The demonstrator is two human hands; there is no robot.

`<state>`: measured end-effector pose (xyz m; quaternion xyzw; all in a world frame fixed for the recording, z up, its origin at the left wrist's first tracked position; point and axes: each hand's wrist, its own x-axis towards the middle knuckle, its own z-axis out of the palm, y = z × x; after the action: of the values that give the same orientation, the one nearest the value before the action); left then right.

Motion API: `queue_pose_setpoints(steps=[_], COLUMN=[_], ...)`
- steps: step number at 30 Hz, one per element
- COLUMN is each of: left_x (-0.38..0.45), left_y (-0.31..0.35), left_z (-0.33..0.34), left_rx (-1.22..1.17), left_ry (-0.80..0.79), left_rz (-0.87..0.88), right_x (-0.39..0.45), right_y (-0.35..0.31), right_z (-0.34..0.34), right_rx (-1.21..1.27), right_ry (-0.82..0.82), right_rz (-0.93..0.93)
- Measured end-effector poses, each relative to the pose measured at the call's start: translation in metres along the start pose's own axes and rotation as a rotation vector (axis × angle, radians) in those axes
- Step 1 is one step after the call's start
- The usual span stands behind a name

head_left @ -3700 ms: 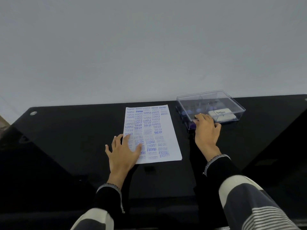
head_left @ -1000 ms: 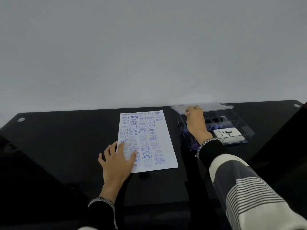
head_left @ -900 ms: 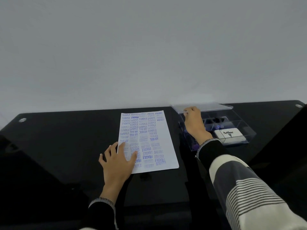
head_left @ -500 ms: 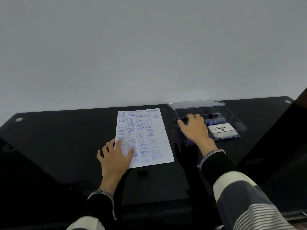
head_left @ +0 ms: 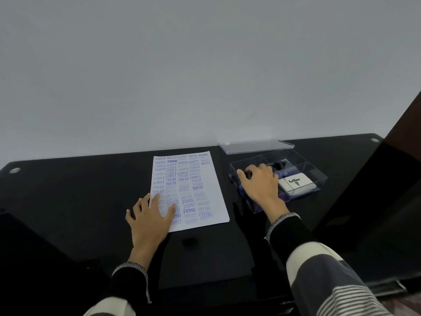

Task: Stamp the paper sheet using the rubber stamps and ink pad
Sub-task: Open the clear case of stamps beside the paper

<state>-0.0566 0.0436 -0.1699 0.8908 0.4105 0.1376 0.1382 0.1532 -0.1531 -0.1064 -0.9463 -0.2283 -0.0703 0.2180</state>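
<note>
The white paper sheet [head_left: 193,179] lies on the black table, covered with blue stamped words. My left hand [head_left: 151,215] rests flat on its near left corner, fingers spread. My right hand [head_left: 259,185] is palm down inside the clear plastic box [head_left: 320,177], over its left compartment. A black stamp handle [head_left: 247,173] shows between thumb and forefinger; whether the fingers grip it is hidden. More rubber stamps [head_left: 279,167] lie in the middle compartment. The white Artline ink pad [head_left: 296,184], closed, sits in the box to the right of my hand.
The box's clear lid [head_left: 257,145] lies flat behind the box, near the wall. The glossy black table [head_left: 79,190] runs to a pale wall at the back. A dark brown panel [head_left: 405,124] stands at the far right.
My right hand lifted the lid off the box, set it down behind, then came back down into the box's left compartment. My left hand stayed on the paper.
</note>
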Motion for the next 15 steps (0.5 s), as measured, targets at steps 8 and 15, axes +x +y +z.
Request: queue_pose_setpoints(steps=[8, 15], left_x=[0.004, 0.035], left_y=[0.000, 0.064], left_z=[0.002, -0.009], left_rx=[0.041, 0.035], left_ry=[-0.041, -0.023], left_rz=[-0.015, -0.068], right_x=[0.054, 0.063], right_y=[-0.006, 0.031], right_z=[0.006, 0.009], right_rx=[0.006, -0.033], right_ry=[0.019, -0.022], right_rz=[-0.040, -0.027])
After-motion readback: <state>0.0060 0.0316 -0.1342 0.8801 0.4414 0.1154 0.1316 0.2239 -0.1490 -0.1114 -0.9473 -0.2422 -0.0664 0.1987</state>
